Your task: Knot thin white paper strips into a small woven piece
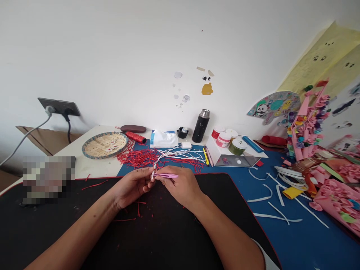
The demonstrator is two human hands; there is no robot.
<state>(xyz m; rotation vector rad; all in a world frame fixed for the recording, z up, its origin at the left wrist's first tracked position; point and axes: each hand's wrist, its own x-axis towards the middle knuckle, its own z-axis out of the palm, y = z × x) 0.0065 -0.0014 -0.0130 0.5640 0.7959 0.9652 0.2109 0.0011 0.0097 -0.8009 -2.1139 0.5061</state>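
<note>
My left hand (134, 186) is closed in a pinch on the end of a white paper strip (156, 162) that runs back toward a heap of white strips (182, 153). My right hand (181, 185) is closed round a pair of pink tweezers (166, 175), whose tip meets the strip at my left fingertips. Both hands hover over a black mat (157, 232). Just beyond them lies a pile of thin red paper strips (137, 157).
A woven basket (104, 145), red thread spool (136, 137), tissue pack (163, 139), black flask (201, 126) and paint jars (227, 139) stand at the back. Loose white strips (277, 195) and pink paper crafts (336, 195) crowd the blue mat on the right. A blurred patch sits at left.
</note>
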